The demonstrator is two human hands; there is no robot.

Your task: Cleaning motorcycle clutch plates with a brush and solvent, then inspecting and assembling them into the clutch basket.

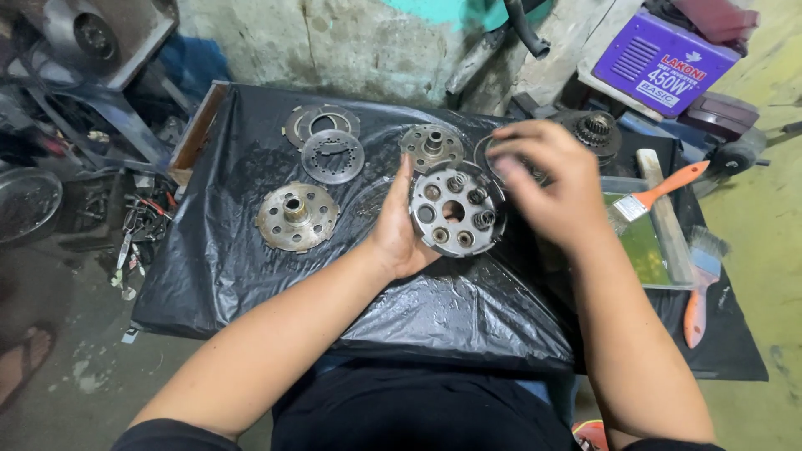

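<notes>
My left hand (399,238) grips the round clutch hub (455,209) upright above the bench (251,276), my right hand (547,179) curls over its rim; oily fingers could let it drop onto the loose plates (332,156).

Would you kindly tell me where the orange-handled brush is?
The orange-handled brush lies right of the right hand, across a green tray.

Left hand (399,230) at frame centre, palm upright, fingers extended upward, forearm running down to lower left. Right hand (547,184) just right of it, fingers curled, blurred, forearm dropping to lower right.
</notes>
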